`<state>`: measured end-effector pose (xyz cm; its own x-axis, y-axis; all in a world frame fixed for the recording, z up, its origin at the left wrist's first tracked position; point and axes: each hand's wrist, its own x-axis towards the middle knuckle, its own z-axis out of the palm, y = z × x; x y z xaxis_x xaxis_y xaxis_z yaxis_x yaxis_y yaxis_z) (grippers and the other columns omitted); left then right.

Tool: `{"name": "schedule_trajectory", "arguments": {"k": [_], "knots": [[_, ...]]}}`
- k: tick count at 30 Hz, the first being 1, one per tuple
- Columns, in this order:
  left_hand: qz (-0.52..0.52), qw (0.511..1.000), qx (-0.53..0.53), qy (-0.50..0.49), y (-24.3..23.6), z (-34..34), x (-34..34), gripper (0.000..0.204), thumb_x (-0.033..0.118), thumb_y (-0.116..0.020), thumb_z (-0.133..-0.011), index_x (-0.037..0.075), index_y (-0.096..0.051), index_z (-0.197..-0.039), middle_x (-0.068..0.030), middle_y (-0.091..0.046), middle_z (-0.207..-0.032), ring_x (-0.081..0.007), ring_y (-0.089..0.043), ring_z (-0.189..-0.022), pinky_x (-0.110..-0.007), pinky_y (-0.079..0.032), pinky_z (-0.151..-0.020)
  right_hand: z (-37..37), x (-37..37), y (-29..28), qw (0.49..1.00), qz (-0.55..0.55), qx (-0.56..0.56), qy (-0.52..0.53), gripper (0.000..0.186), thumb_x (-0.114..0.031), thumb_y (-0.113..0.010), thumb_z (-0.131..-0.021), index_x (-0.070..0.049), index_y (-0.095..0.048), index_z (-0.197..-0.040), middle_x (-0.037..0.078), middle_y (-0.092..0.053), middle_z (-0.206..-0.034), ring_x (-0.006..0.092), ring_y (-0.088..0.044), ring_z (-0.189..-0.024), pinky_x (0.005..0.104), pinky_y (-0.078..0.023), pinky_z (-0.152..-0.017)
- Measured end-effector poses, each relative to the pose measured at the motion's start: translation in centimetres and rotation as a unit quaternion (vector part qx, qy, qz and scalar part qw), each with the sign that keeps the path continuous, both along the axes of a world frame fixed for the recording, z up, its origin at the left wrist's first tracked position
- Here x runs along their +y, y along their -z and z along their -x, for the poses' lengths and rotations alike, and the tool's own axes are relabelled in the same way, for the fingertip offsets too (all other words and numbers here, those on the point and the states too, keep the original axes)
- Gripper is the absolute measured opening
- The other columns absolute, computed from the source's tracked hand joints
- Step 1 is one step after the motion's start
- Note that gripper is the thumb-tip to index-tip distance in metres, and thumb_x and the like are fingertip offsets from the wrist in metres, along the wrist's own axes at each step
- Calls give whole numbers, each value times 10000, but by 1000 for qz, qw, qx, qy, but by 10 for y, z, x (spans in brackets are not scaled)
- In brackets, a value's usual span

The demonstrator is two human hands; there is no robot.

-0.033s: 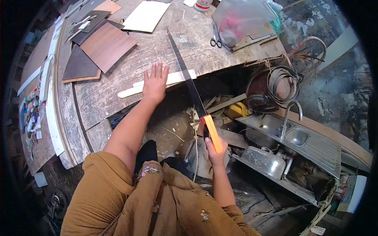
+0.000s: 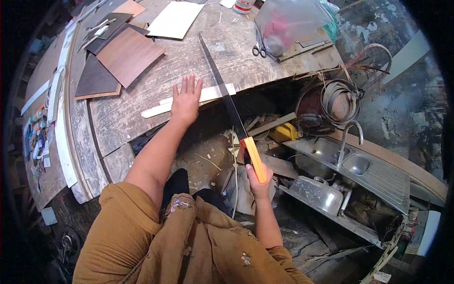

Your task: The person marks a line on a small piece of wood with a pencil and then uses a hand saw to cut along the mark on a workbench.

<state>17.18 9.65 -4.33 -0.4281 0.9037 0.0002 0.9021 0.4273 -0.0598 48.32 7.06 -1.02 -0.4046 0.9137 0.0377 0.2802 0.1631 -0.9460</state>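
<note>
My left hand [image 2: 185, 102] lies flat, fingers stretched out, pressing a narrow whitish strip of wood [image 2: 215, 93] onto the worn workbench [image 2: 142, 102] near its front edge. Partly under my palm, a second pale piece seems to lie against the strip; I cannot tell whether they are joined. My right hand [image 2: 260, 182] is wrapped round the orange and black handle of a handsaw [image 2: 220, 83]. The long dark blade crosses the strip near its right end, tip pointing away over the bench. Handle and right hand are off the bench's front edge.
Brown laminate sheets [image 2: 130, 57] and a white panel [image 2: 176, 20] lie farther back. Scissors [image 2: 258, 46] sit beside a clear plastic bag [image 2: 291, 23]. To the right stand a steel sink [image 2: 380, 182] with a tap and a yellow container [image 2: 284, 133]. Wood scraps litter the floor.
The saw has shifted very slightly, its tip a touch left and farther away. My left hand and the strip have not visibly moved.
</note>
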Motion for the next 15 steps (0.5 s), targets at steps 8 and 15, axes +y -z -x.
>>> {"name": "schedule_trajectory", "arguments": {"k": [8,15], "knots": [[23,1000,-10,0,-2,2,-3,799,93,-624,-769,123,-221,-1457,-139,-206,-1521,-312,-207,-1404,-544,-208,-1105,1,-18,-7,999,44,9,8,168,-71,-668,-778,7,-545,-694,6,-468,-566,100,-424,-508,271,-377,-493],[4,1000,0,0,-2,1,-1,787,97,-617,-775,125,-225,-1457,-137,-217,-1518,-306,-216,-1402,-535,-196,-1112,12,4,4,1000,21,11,-7,218,-132,-692,-790,-12,-542,-686,35,-467,-571,142,-417,-502,302,-349,-487]]}}
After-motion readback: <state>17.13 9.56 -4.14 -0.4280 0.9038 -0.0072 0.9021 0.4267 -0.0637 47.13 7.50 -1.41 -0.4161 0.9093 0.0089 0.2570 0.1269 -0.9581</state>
